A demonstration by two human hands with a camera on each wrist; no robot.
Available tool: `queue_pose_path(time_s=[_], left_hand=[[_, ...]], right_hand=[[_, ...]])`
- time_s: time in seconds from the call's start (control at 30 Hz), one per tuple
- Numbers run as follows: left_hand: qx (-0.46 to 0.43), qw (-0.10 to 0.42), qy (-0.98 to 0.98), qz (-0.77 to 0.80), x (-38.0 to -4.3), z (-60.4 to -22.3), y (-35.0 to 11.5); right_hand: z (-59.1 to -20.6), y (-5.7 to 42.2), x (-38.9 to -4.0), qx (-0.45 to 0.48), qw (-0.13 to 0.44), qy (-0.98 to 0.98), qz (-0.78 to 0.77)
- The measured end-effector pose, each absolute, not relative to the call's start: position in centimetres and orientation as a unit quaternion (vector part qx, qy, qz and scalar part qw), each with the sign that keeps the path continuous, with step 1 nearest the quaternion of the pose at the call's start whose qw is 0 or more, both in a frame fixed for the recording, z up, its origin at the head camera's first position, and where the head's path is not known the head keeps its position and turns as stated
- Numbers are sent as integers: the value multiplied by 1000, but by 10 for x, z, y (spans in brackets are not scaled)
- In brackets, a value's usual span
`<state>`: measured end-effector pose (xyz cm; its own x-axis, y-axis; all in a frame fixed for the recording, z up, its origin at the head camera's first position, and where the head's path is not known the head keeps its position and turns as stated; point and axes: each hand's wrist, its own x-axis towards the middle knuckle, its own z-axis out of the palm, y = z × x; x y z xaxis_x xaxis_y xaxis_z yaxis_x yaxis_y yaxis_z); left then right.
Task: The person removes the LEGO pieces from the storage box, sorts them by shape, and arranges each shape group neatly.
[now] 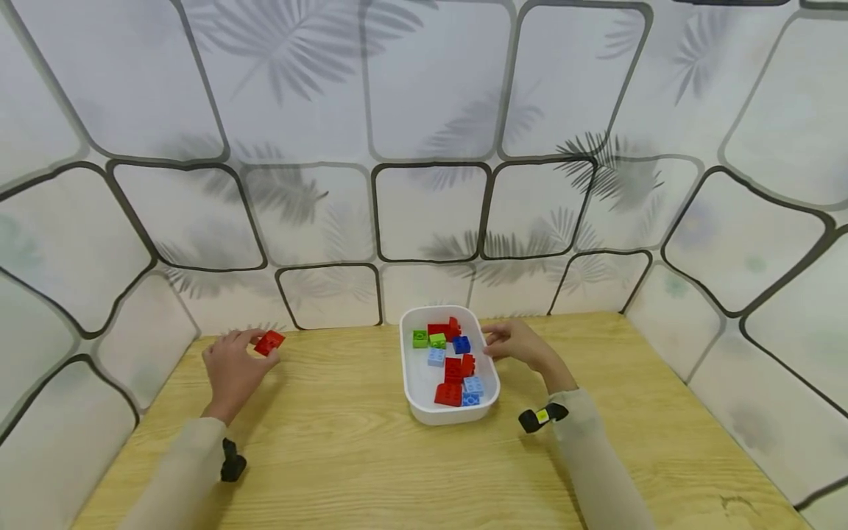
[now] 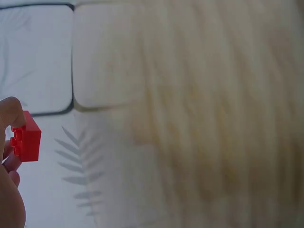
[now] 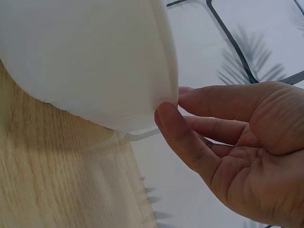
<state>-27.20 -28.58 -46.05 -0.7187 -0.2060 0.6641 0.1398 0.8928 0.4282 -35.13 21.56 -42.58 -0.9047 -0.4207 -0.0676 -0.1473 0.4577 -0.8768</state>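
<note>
Between the thumb and fingers of my left hand [image 1: 233, 369], a red toy building brick [image 1: 269, 343] is pinched above the table's left side. Its studs face the fingers in the left wrist view, where the brick [image 2: 30, 141] shows at the left edge. My right hand [image 1: 525, 346] is at the right side of a white plastic tub [image 1: 419, 374]. The right wrist view shows thumb and fingertips pinching the tub's edge [image 3: 167, 52]. Inside the tub lie several red bricks [image 1: 448, 395], green bricks [image 1: 420, 338], light blue bricks [image 1: 436, 357] and a dark blue brick [image 1: 461, 344].
A light wooden table [image 1: 344, 449] lies under everything. Walls of patterned white fabric [image 1: 324, 213] enclose its back and both sides. Each wrist carries a black strap device, the right one [image 1: 543, 417] with a yellow mark.
</note>
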Motion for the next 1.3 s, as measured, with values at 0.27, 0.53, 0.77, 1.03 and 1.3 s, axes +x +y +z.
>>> queue_pose_path(time_s=[0.27, 0.53, 0.77, 1.03, 1.3], left_hand=[[78, 338, -912, -218, -266, -471, -314], [93, 293, -923, -231, -265, -473, -322], [104, 244, -929, -259, -266, -476, -331], [121, 212, -934, -259, -265, -475, -336], [139, 183, -933, -277, -262, -475, -337]], right_hand=[[-426, 216, -351, -168, 143, 845, -487], [-426, 217, -352, -171, 145, 844, -488], [-426, 217, -352, -167, 147, 842, -491], [-423, 216, -351, -170, 148, 843, -489], [-425, 216, -352, -166, 149, 843, -490]])
